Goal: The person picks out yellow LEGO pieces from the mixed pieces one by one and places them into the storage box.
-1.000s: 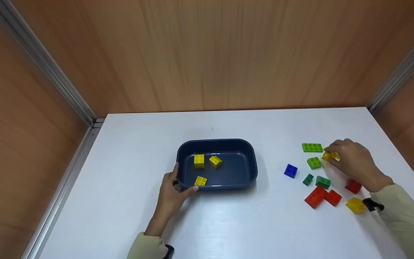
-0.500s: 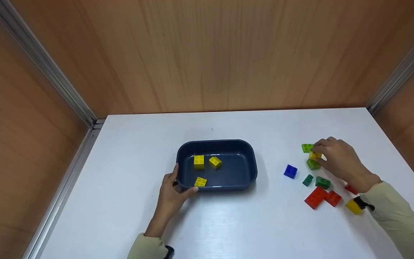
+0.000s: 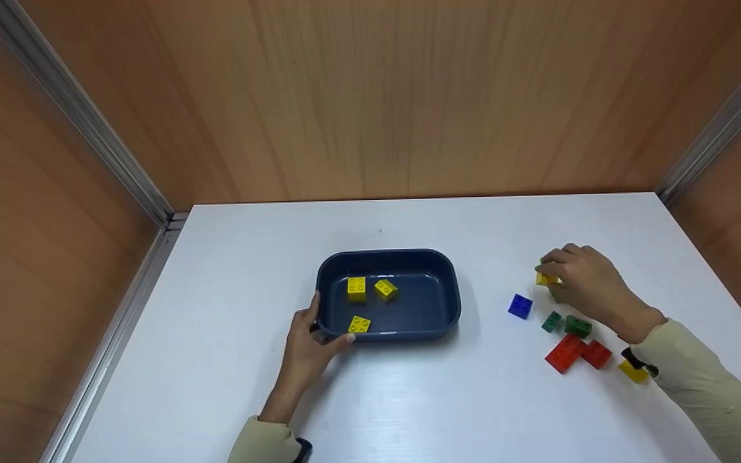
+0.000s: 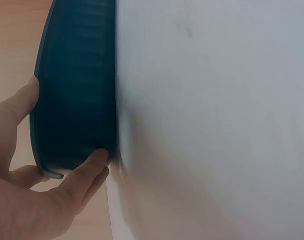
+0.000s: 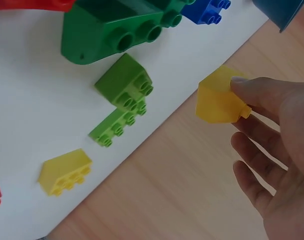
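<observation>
My right hand [image 3: 586, 283] pinches a yellow toy brick [image 3: 545, 278] between thumb and fingers, above the right part of the table. In the right wrist view the held yellow brick [image 5: 219, 97] shows its side and one stud, with the other fingers loosely bent below. My left hand [image 3: 309, 350] grips the near left corner of a dark blue dish [image 3: 409, 335], thumb at the rim and fingers along the outer wall. Inside the dish lie three yellow bricks [image 3: 356, 289]. From the head, the right hand mostly hides light green bricks [image 5: 124, 82].
A blue brick [image 3: 520, 306] lies right of the dish. Nearer the right arm are dark green bricks [image 3: 577, 326], red bricks [image 3: 565, 353] and a yellow brick [image 3: 633, 371] partly behind the wrist strap. Wooden panels [image 3: 409, 96] stand behind and beside the white table [image 3: 267, 244].
My right hand has moved left with the yellow brick, passing over the light green bricks towards the dish. The left hand and dish have stayed in place.
</observation>
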A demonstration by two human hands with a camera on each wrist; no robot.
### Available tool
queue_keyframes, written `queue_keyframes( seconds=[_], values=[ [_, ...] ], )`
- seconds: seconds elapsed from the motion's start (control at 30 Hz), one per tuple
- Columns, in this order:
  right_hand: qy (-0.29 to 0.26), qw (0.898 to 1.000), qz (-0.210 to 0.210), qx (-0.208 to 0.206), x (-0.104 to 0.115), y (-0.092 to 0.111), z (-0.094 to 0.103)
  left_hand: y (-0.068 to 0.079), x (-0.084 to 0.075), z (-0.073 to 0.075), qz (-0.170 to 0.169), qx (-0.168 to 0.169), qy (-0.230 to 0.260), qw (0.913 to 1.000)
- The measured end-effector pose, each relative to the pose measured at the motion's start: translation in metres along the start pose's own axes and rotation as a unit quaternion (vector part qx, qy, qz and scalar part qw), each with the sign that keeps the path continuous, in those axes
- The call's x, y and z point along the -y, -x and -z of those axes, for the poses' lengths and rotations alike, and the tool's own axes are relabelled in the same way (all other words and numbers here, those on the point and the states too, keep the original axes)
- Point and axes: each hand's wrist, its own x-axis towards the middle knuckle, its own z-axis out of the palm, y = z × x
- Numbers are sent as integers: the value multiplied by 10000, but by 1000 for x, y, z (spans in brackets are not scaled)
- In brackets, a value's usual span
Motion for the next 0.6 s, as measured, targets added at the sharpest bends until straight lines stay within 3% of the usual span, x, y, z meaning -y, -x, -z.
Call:
queue_keyframes(
  seconds=[0.6],
  values=[
    [247, 9981, 515, 249, 33, -27, 9, 0, -2, 1, 72, 11, -4, 10000]
  ],
)
